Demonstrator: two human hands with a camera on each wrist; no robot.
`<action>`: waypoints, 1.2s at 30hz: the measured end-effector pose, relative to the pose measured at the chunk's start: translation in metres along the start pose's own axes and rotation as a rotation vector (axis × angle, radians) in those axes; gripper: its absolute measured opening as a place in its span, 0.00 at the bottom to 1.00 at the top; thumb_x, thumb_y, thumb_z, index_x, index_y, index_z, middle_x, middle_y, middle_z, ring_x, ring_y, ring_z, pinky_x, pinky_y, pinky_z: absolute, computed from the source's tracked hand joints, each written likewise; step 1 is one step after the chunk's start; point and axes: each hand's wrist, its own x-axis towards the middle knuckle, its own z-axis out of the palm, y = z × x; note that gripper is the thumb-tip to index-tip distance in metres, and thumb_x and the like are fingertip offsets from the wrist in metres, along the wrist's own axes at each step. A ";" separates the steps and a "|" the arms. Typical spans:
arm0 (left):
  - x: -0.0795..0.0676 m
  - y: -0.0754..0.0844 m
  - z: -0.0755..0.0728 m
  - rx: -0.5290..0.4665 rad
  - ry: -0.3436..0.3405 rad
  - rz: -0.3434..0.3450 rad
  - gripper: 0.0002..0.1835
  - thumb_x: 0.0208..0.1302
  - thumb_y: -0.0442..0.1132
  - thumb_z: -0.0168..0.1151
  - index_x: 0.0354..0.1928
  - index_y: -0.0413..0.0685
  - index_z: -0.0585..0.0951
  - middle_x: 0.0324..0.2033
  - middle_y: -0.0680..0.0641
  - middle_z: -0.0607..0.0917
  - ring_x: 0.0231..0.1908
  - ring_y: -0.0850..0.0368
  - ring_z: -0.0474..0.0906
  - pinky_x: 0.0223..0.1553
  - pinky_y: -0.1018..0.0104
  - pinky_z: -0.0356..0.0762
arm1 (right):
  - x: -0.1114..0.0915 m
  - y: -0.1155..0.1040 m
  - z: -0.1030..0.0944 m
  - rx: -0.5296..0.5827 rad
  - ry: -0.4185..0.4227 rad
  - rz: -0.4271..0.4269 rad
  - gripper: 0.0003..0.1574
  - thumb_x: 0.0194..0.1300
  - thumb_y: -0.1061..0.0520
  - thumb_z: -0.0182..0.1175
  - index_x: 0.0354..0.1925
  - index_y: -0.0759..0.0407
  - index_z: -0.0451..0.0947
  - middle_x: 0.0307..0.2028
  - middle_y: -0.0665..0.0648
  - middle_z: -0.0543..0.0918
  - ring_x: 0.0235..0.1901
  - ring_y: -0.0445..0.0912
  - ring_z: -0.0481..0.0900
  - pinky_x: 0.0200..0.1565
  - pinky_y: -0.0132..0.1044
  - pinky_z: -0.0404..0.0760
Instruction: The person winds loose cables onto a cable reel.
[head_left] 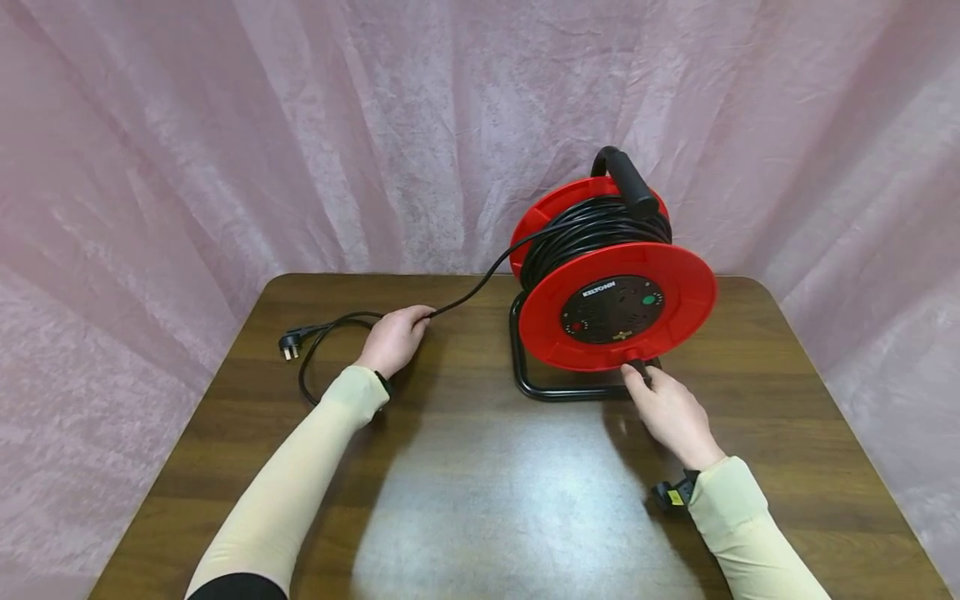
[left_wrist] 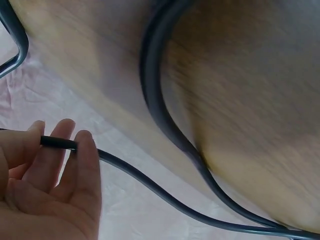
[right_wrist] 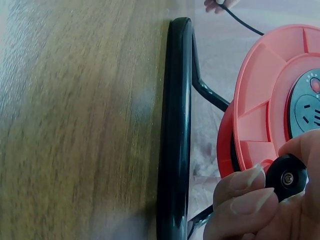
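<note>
Where light falls, wood (head_left: 555, 500) gleams; pink curtains (head_left: 360, 133) back the reel (head_left: 615, 287).

Pale pink draped curtain (head_left: 360, 133), shiny wooden table (head_left: 480, 533)

Left hand (left_wrist: 55, 187): by it, the black cable (left_wrist: 137, 174) is pinched.
Desk (left_wrist: 250, 100): by the near bend of this cable, it is partly hidden.
Pale pink cloth (left_wrist: 125, 205): it is seen behind the hand.

Pale glare on the tabletop (head_left: 551, 500), soft shadows beside both sleeves (head_left: 288, 479), left wrist view hazily blurred
</note>
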 end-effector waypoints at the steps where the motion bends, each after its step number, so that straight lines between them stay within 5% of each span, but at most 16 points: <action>1: 0.000 0.000 0.000 0.004 -0.001 -0.003 0.17 0.79 0.38 0.56 0.65 0.44 0.80 0.59 0.42 0.83 0.59 0.43 0.79 0.61 0.46 0.74 | 0.000 -0.001 0.001 -0.001 -0.005 0.000 0.39 0.78 0.27 0.35 0.30 0.56 0.70 0.25 0.56 0.74 0.31 0.53 0.75 0.29 0.43 0.68; 21: 0.001 0.012 -0.003 -0.030 -0.006 0.018 0.17 0.79 0.38 0.55 0.65 0.45 0.80 0.60 0.42 0.83 0.59 0.44 0.79 0.61 0.46 0.74 | 0.001 -0.014 0.013 -0.022 -0.030 -0.019 0.40 0.77 0.26 0.35 0.29 0.55 0.73 0.27 0.57 0.77 0.35 0.56 0.79 0.33 0.46 0.72; 36: 0.003 0.020 -0.001 -0.066 0.000 0.078 0.17 0.79 0.37 0.55 0.64 0.44 0.81 0.59 0.43 0.83 0.59 0.46 0.80 0.61 0.49 0.74 | 0.004 -0.020 0.022 0.032 -0.070 -0.027 0.39 0.77 0.26 0.37 0.29 0.54 0.73 0.22 0.52 0.78 0.27 0.49 0.76 0.31 0.42 0.70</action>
